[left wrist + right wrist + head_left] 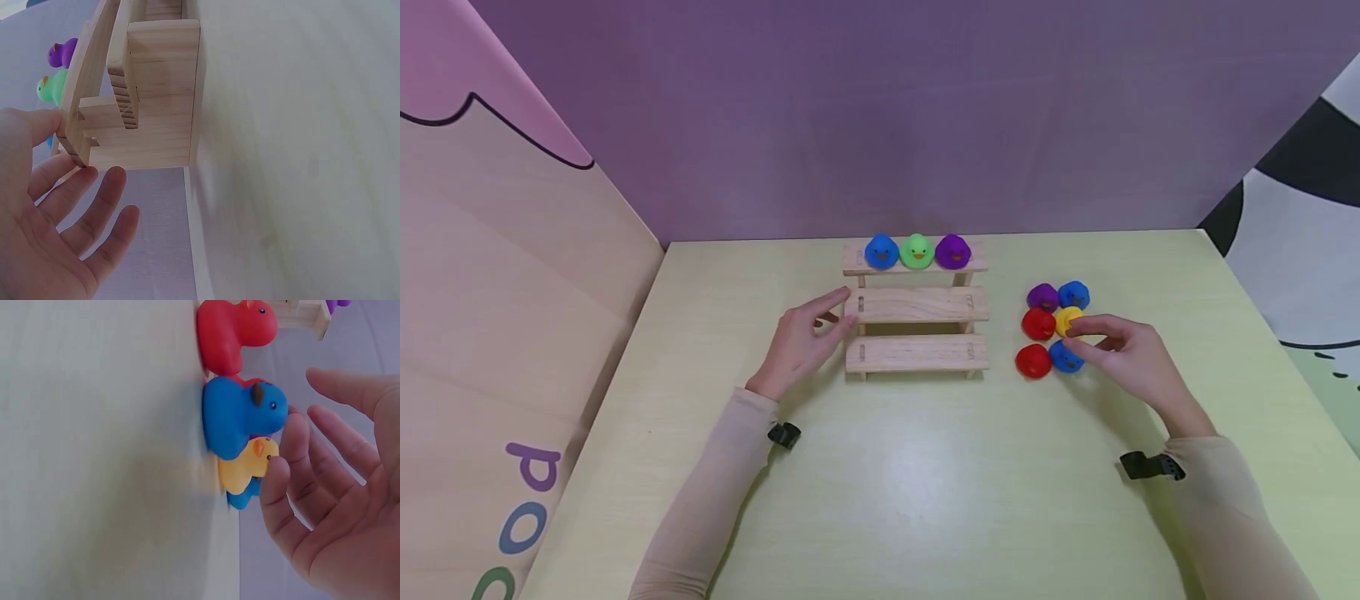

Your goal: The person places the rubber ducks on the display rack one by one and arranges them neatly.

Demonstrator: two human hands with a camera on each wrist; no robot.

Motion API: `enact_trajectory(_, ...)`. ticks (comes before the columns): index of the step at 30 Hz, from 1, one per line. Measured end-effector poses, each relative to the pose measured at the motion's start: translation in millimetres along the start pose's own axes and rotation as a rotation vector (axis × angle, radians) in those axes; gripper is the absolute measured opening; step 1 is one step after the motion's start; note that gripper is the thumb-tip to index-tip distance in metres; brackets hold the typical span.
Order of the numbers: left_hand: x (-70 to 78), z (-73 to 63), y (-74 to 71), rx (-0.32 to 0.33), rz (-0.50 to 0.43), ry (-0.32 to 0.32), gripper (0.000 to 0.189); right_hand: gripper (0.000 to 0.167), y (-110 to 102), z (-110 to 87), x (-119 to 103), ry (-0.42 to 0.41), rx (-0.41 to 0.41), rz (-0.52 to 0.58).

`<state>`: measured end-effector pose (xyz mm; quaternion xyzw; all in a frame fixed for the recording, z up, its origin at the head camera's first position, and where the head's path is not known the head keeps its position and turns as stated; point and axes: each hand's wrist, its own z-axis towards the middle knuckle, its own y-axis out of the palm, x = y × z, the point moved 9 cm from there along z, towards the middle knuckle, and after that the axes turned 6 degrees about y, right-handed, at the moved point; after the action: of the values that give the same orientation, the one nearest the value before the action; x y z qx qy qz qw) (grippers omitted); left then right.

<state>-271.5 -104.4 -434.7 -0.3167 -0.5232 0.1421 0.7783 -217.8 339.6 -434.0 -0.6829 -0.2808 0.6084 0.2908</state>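
Observation:
A small three-step wooden rack [917, 354] stands at the far middle of the table. My left hand [799, 346] pinches the left end of its middle step; the left wrist view has thumb and forefinger at that step's corner, other fingers spread. On the top step sit a blue duck [882, 252], a green duck [917, 252] and a purple duck [953, 252]. To the right, my right hand [1131, 354] hovers over a yellow duck [240, 470] and a near blue duck [228, 419], thumb apart from the loosely bent fingers, holding nothing.
Beside those two lie a red duck [1038, 323], a nearer red duck [1033, 362], a purple duck [1042, 297] and a far blue duck [1074, 294]. A purple backdrop [917, 125] rises along the table's [895, 500] back edge, with printed panels at both sides.

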Motion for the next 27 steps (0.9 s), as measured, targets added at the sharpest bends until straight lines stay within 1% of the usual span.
enact_trajectory(5, 0.8, 0.8, 0.7, 0.000, 0.000, 0.014, 0.054, 0.045, 4.2, -2.5, 11.3, 0.035, -0.053, -0.006)
enact_trajectory(8, 0.6, 0.9, 1.5, -0.003, 0.000, 0.013, 0.054, 0.047, 6.8, -4.8, 14.9, 0.039, -0.072, -0.005)
enact_trajectory(14, -0.6, -1.2, 2.2, -0.012, -0.003, -0.008, 0.054, 0.046, 8.6, -7.4, 18.7, 0.039, -0.074, -0.014)
enact_trajectory(17, -1.0, -2.2, 1.7, -0.009, 0.000, -0.014, 0.055, 0.048, 11.0, -7.2, 20.0, 0.049, -0.095, -0.016)
enact_trajectory(21, -0.7, -2.5, 0.9, -0.005, 0.000, -0.010, 0.055, 0.051, 14.6, -6.0, 21.3, 0.057, -0.128, -0.016)
enact_trajectory(27, -1.7, -0.9, 0.0, 0.002, 0.001, -0.004, 0.053, 0.050, 14.2, -3.5, 20.4, 0.050, -0.123, -0.031)
